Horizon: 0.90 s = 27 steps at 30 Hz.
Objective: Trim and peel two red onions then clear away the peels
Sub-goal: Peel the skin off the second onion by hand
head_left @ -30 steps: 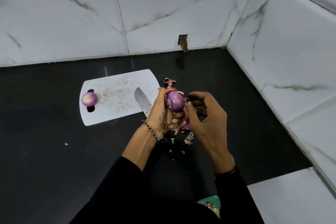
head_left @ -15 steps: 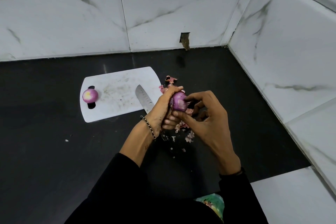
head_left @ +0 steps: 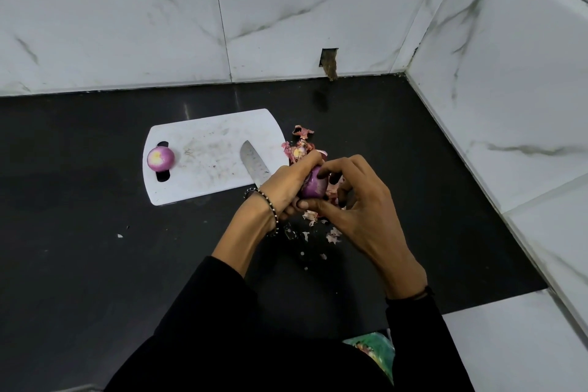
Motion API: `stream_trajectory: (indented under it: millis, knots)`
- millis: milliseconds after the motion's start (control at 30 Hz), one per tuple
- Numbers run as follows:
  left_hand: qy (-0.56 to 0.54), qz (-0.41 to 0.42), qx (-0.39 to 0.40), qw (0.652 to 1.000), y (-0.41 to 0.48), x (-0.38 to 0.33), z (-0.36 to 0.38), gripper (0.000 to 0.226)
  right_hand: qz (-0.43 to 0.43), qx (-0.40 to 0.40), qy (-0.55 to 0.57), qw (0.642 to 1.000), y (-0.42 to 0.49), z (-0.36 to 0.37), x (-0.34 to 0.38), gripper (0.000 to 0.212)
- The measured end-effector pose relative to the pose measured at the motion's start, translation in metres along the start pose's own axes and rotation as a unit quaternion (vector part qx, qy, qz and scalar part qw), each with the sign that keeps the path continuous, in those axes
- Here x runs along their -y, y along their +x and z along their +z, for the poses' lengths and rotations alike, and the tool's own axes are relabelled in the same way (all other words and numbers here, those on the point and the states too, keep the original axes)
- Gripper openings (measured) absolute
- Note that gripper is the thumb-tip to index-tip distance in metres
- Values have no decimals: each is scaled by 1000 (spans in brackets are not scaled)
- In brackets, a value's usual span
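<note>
Far left of your grip, a peeled onion (head_left: 160, 159) sits on the cutting board (head_left: 210, 149), right over the board's handle slot and covering most of it, pale cut end facing up. Between that onion and your hands a knife (head_left: 253, 163) lies on the board, tip pointing away from you. Only the blade shows, because your left wrist covers the handle. Your left hand (head_left: 286, 183), with a beaded bracelet (head_left: 270, 205) on the wrist, is curled round the second onion (head_left: 313, 185) from its left side. You hold that onion between both hands over the black counter (head_left: 79, 248), just right of the board's near corner, and only a glossy purple patch of it shows between your fingers. Your right hand (head_left: 362, 210) grips it from the right, thumb underneath and fingertips bent onto the top. Whether they pinch a strip of skin or only the bulb cannot be told, since the fingers hide the spot. A heap of peels (head_left: 302, 132) lies just beyond the grip, partly behind your left knuckles. Smaller scraps (head_left: 333, 235) lie on the counter below the grip, on your side. Pink bits behind your right fingers are hard to make out. At the bottom edge, under your right forearm, there is a green patterned thing (head_left: 377, 353), mostly cut off by your dark sleeves and not identifiable.
</note>
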<state>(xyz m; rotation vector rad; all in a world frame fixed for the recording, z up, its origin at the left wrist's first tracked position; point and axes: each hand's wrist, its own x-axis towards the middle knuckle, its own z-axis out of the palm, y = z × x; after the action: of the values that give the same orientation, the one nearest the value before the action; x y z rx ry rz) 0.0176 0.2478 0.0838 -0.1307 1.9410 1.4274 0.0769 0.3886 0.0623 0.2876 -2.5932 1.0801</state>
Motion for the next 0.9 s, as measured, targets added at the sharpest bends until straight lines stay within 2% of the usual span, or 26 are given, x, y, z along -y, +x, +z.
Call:
stream_trajectory:
  millis: [100,233,367,733,900]
  knots:
    - [-3,-14,9,1000,3,2,-2,66,-4,15,-3,1000,-1,4,-4,34]
    - [-10,-29,33,999,7,4,-3,73,25,-12,36,999,-3,6,-2,38]
    - [-7,-28,32,999,8,4,-3,69,24,-12,48,999,-3,3,-2,40]
    - [46,-20,-44,998,5,0,1,61,3,22,-2,1000,-1,4,-8,48]
    - [39,-26,-41,998,6,1,2,65,-3,28,-16,999,1,5,-10,42]
